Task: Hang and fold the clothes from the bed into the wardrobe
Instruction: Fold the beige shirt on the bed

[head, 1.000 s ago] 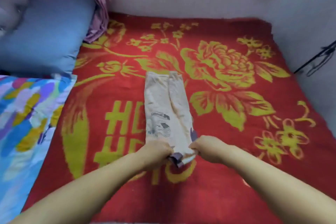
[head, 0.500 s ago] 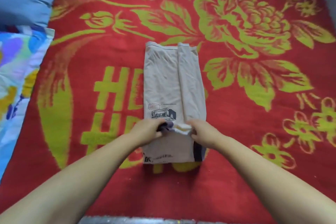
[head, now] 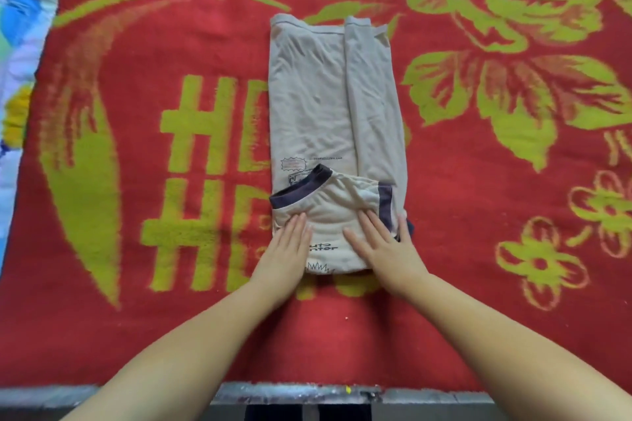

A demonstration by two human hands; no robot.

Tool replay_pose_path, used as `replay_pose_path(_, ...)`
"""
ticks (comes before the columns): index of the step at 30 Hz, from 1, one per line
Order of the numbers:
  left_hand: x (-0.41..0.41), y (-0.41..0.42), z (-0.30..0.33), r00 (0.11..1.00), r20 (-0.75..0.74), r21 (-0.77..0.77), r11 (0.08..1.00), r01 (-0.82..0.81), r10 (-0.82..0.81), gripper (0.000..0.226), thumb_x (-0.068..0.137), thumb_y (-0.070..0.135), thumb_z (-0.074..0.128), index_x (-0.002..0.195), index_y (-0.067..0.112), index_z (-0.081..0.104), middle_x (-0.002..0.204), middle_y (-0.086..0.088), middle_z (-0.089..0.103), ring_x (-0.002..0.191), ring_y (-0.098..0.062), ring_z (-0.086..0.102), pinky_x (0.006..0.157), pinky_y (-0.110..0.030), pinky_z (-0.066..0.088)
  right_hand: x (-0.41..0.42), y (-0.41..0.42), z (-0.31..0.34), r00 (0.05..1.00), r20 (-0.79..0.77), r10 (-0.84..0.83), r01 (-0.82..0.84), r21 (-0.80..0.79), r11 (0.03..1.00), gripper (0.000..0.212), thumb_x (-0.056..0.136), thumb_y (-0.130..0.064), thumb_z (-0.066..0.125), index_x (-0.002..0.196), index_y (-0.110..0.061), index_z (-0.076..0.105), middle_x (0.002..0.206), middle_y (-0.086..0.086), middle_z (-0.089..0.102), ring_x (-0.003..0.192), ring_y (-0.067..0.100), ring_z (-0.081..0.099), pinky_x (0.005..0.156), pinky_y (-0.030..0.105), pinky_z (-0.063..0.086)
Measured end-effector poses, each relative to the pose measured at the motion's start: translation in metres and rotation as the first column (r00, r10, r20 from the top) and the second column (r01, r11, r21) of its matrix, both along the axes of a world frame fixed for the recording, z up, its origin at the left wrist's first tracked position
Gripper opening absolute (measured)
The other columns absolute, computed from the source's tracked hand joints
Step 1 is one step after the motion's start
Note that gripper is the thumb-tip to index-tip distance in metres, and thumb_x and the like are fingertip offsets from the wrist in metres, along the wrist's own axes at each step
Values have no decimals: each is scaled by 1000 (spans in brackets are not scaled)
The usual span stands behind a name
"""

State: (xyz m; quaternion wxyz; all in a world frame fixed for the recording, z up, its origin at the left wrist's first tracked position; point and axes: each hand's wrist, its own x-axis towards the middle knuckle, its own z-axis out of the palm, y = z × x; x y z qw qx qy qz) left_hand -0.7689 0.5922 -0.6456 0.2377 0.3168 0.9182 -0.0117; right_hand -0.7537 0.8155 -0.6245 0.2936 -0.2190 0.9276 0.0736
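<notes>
Your left hand (head: 289, 246) and right hand (head: 384, 246): fingers straight, pressed flat on folded-up collar end of beige shirt (head: 328, 113). Shirt lies on red blanket (head: 478, 181) on bed, rest stretching away beyond your fingertips. Risk: lift palms unevenly, fold springs open or skews. No container in view; wardrobe unseen.
</notes>
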Motion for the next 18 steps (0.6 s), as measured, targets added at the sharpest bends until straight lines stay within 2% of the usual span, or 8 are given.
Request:
replay_pose_path(3,-16,6,24,996,89,-47,998,33,-28,66,70,-9,20,129,-14,48,137,-39,39,127,-48,44,104,-45,39,-9,-7,8,1000,25,0,-1,36,999,52,75,-9,42,125,-15,57,126,28,58,118,37,58,88,65,44)
replay_pose_path(4,-17,5,29,993,108,-47,998,44,-38,70,71,-12,20,141,-14,28,148,-38,18,139,-47,24,114,-43,24,-13,-10,15,999,32,9,-10,36,999,55,78,-3,46,131,-15,53,134,30,49,128,39,48,96,65,37)
replay_pose_path(6,-21,-1,46,914,407,-102,994,46,-1,74,81,-12,30,150,-2,5,156,-27,-7,147,-36,-3,118,-35,3,-12,-10,28,980,197,32,-41,44,998,65,87,1,45,147,-19,29,148,24,25,143,35,20,109,62,19)
replay_pose_path(8,-23,-7,57,779,626,-74,997,29,23,67,85,-7,36,149,3,19,157,-22,10,146,-30,11,118,-33,13,-9,-12,53,891,454,18,-20,0,1000,70,88,2,41,150,-24,21,147,15,26,141,32,23,110,54,26)
replay_pose_path(11,-23,-16,73,560,828,1,1000,26,-15,46,76,-2,37,114,12,58,116,-13,62,106,-29,57,89,-39,45,-11,-14,93,653,757,-20,139,-94,986,56,86,5,33,136,-16,45,119,-6,45,85,16,54,70,16,46)
replay_pose_path(13,-33,-23,81,441,897,-18,999,-38,33,23,71,3,40,83,13,57,78,-5,59,73,-22,53,66,-34,41,-24,-10,109,547,836,-44,263,-122,957,29,82,5,34,98,-9,54,81,-1,49,61,12,46,49,15,37)
replay_pose_path(15,-57,-28,86,374,921,-39,982,-184,106,14,71,4,47,67,17,51,62,2,45,58,-14,40,56,-27,32,-51,-1,112,560,820,-114,364,-121,923,22,82,5,39,91,-9,54,68,-2,47,57,5,47,49,16,36)
replay_pose_path(18,-102,-33,75,446,858,2,865,-502,256,27,78,-8,50,64,15,45,56,3,36,51,-10,33,46,-21,27,-99,15,91,720,632,-286,488,-167,857,20,83,-2,52,94,-16,61,75,-9,55,72,9,52,58,21,37)
